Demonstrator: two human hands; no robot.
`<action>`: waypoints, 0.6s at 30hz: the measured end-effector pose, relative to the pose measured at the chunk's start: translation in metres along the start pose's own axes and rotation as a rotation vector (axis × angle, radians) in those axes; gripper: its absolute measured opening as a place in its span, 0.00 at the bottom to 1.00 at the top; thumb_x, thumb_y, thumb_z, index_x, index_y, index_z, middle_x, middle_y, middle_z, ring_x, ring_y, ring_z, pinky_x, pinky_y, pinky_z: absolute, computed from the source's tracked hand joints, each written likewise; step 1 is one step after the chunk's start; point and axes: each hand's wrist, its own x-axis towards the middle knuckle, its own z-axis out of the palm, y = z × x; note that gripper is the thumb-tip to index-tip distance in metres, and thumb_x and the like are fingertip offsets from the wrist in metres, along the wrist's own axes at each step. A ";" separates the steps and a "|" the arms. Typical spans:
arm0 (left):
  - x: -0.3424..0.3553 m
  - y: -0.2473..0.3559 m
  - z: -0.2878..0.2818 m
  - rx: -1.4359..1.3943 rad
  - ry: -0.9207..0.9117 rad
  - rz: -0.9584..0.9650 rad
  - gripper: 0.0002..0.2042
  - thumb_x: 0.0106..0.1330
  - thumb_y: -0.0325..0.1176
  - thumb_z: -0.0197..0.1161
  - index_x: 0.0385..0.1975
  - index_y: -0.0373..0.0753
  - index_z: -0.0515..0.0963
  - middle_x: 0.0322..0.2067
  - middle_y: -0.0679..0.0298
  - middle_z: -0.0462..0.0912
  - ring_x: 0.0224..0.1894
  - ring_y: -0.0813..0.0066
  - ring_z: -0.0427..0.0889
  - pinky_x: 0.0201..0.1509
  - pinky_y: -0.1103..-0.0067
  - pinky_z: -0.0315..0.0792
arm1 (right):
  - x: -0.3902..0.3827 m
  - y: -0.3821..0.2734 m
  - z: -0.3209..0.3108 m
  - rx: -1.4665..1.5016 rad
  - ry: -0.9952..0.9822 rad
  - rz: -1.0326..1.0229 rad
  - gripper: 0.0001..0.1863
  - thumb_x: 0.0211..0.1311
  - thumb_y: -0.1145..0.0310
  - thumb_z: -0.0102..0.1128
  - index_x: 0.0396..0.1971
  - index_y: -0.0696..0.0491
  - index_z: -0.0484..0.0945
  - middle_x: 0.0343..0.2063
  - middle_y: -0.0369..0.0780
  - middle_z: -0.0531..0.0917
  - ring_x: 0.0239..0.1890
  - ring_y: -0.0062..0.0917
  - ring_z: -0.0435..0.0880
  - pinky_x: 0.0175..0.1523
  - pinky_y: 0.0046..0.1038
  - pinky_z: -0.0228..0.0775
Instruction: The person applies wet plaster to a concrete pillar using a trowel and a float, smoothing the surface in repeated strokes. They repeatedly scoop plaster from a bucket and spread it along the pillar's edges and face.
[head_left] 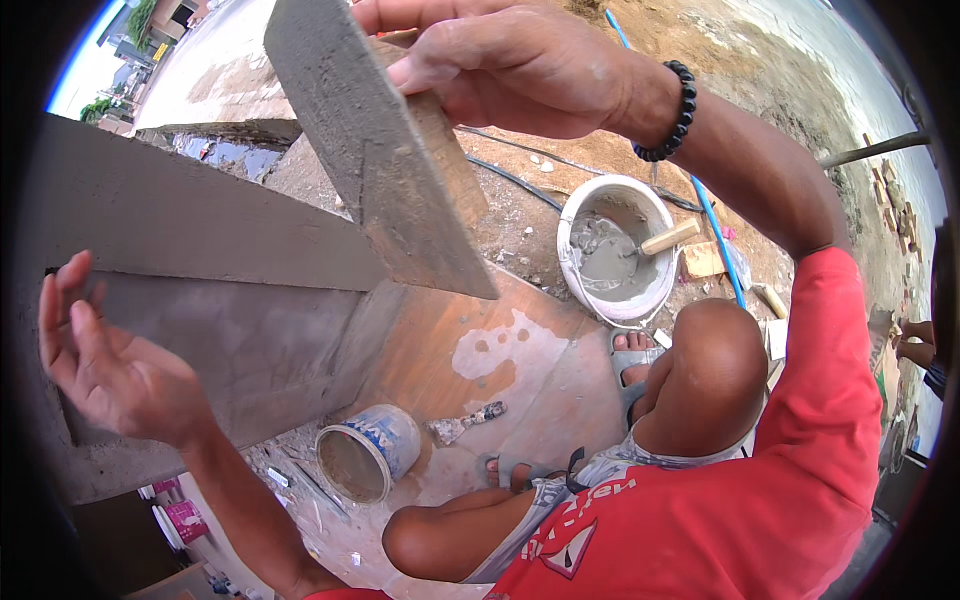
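Up in front of me, my right hand [535,75] grips a flat plastering float [370,160], its grey, cement-smeared face tilted and turned to the left. The handle is mostly hidden behind the board and my fingers. My left hand [135,375] is empty, fingers apart, raised beside a grey plastered wall [200,205] with a recessed panel. The float's lower edge overlaps the wall's right end in view; whether they touch I cannot tell.
Ahead right stands a white bucket [572,262] of wet cement with a wooden-handled tool [670,236] in it. A smaller bucket [400,440] and a smeared hand tool [467,423] sit on the board floor [430,345]. Blue pipe [718,240] lies on the right; another person is at far right.
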 end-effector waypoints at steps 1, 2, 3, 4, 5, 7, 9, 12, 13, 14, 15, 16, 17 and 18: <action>-0.044 -0.003 0.035 -0.156 -0.096 -0.318 0.16 0.72 0.23 0.48 0.58 0.29 0.66 0.48 0.52 0.79 0.52 0.66 0.78 0.56 0.74 0.71 | -0.020 0.003 -0.004 0.111 0.036 -0.006 0.26 0.64 0.72 0.54 0.63 0.59 0.66 0.51 0.43 0.79 0.50 0.26 0.81 0.55 0.34 0.75; -0.082 -0.009 0.064 -0.424 -0.180 -0.607 0.16 0.71 0.23 0.50 0.57 0.29 0.67 0.45 0.54 0.79 0.49 0.68 0.78 0.54 0.76 0.71 | -0.041 0.007 -0.009 0.234 0.065 -0.022 0.28 0.63 0.72 0.54 0.64 0.57 0.65 0.52 0.42 0.79 0.50 0.26 0.80 0.56 0.32 0.74; -0.114 -0.016 0.089 -0.684 -0.295 -0.811 0.15 0.71 0.26 0.54 0.56 0.30 0.68 0.44 0.55 0.79 0.49 0.68 0.78 0.55 0.75 0.70 | -0.059 0.010 -0.009 0.356 0.085 -0.044 0.30 0.62 0.72 0.54 0.66 0.56 0.64 0.52 0.42 0.79 0.51 0.26 0.79 0.57 0.31 0.73; -0.135 -0.007 0.126 -0.943 -0.351 -1.059 0.15 0.71 0.27 0.56 0.55 0.32 0.68 0.45 0.56 0.79 0.47 0.69 0.79 0.52 0.75 0.72 | -0.079 0.021 -0.027 0.358 0.071 -0.108 0.29 0.64 0.71 0.55 0.65 0.57 0.64 0.54 0.42 0.78 0.54 0.27 0.78 0.60 0.34 0.71; -0.152 -0.007 0.132 -1.037 -0.353 -1.223 0.15 0.70 0.28 0.58 0.55 0.33 0.69 0.46 0.57 0.79 0.50 0.68 0.79 0.54 0.72 0.74 | -0.083 0.037 -0.033 0.409 -0.002 -0.188 0.28 0.66 0.71 0.56 0.65 0.59 0.63 0.55 0.43 0.77 0.58 0.28 0.77 0.62 0.36 0.70; -0.180 0.002 0.152 -1.608 -0.397 -1.371 0.20 0.72 0.38 0.54 0.60 0.36 0.68 0.53 0.54 0.78 0.52 0.62 0.81 0.56 0.64 0.77 | -0.096 0.067 -0.025 0.426 0.178 -0.165 0.30 0.66 0.68 0.59 0.65 0.58 0.62 0.58 0.43 0.75 0.59 0.29 0.76 0.63 0.37 0.70; -0.199 0.010 0.175 -1.727 -0.507 -1.359 0.27 0.70 0.48 0.54 0.63 0.37 0.67 0.56 0.51 0.77 0.53 0.54 0.80 0.54 0.56 0.78 | -0.112 0.107 -0.036 0.550 0.283 -0.116 0.32 0.65 0.69 0.61 0.66 0.57 0.61 0.58 0.43 0.76 0.59 0.30 0.76 0.63 0.38 0.70; -0.246 0.003 0.186 -1.690 -0.369 -1.630 0.30 0.68 0.53 0.57 0.63 0.39 0.68 0.56 0.52 0.76 0.55 0.52 0.79 0.54 0.54 0.76 | -0.132 0.134 -0.050 0.592 0.306 -0.038 0.31 0.64 0.69 0.62 0.65 0.56 0.63 0.57 0.42 0.76 0.58 0.31 0.77 0.62 0.38 0.71; -0.259 0.000 0.186 -1.696 -0.265 -1.752 0.30 0.67 0.53 0.57 0.63 0.39 0.68 0.57 0.53 0.76 0.56 0.54 0.78 0.55 0.55 0.76 | -0.134 0.139 -0.050 0.568 0.348 -0.023 0.31 0.64 0.68 0.62 0.65 0.56 0.63 0.57 0.42 0.76 0.58 0.31 0.77 0.62 0.39 0.71; -0.273 -0.002 0.187 -1.651 -0.257 -1.746 0.30 0.66 0.51 0.58 0.64 0.39 0.68 0.58 0.54 0.76 0.57 0.56 0.78 0.58 0.57 0.74 | -0.137 0.141 -0.051 0.539 0.396 -0.004 0.30 0.64 0.68 0.62 0.65 0.56 0.63 0.57 0.42 0.76 0.57 0.31 0.78 0.61 0.39 0.72; -0.288 -0.001 0.187 -1.608 -0.241 -1.749 0.30 0.66 0.49 0.60 0.64 0.39 0.67 0.59 0.55 0.76 0.59 0.58 0.77 0.61 0.59 0.72 | -0.141 0.149 -0.054 0.522 0.435 0.007 0.26 0.66 0.68 0.60 0.62 0.56 0.67 0.53 0.41 0.79 0.54 0.29 0.80 0.57 0.37 0.74; -0.298 -0.003 0.189 -1.562 -0.232 -1.753 0.31 0.65 0.47 0.62 0.64 0.38 0.66 0.59 0.56 0.75 0.60 0.60 0.76 0.64 0.62 0.70 | -0.142 0.154 -0.063 0.354 0.439 0.089 0.24 0.65 0.69 0.60 0.60 0.57 0.70 0.51 0.42 0.80 0.52 0.30 0.81 0.55 0.36 0.74; -0.304 -0.002 0.194 -1.652 -0.199 -1.735 0.30 0.65 0.47 0.62 0.64 0.38 0.67 0.59 0.57 0.75 0.60 0.60 0.76 0.65 0.61 0.69 | -0.150 0.155 -0.076 0.178 0.463 0.187 0.22 0.64 0.70 0.60 0.57 0.57 0.73 0.48 0.42 0.81 0.50 0.30 0.82 0.54 0.36 0.74; -0.311 -0.002 0.197 -1.748 -0.162 -1.727 0.30 0.65 0.47 0.62 0.64 0.38 0.67 0.59 0.57 0.75 0.61 0.60 0.75 0.66 0.61 0.68 | -0.161 0.150 -0.085 -0.094 0.482 0.278 0.20 0.62 0.71 0.60 0.54 0.57 0.76 0.45 0.43 0.82 0.48 0.31 0.82 0.53 0.36 0.74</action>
